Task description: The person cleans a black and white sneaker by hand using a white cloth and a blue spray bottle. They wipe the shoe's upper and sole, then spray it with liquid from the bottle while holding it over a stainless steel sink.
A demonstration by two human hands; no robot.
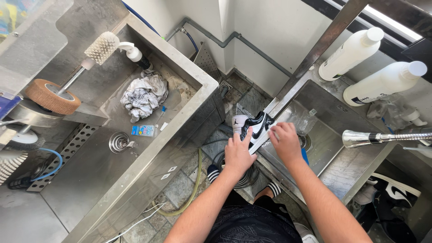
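- The left hand (pixel 237 153) has its fingers (pixel 236 136) laid flat and slightly spread over the heel side of a black-and-white low leather sneaker (pixel 253 125); they press on it rather than wrap it.
- The right hand (pixel 285 141) has its fingers curled together at the shoe's other end, seemingly pinching something small against it; what it is cannot be told.
- The sneaker rests across the front rim of the right-hand stainless steel sink basin (pixel 333 135), toe toward the floor gap.
- Judgement: this looks like hand-scrubbing the shoe's upper; the next move calls for a steady hold with the left while the right works.
- Farther out: a chrome spray nozzle (pixel 360 138), two white plastic bottles (pixel 351 54) lying on their sides, and a crumpled grey rag (pixel 143 95) in the left steel trough.
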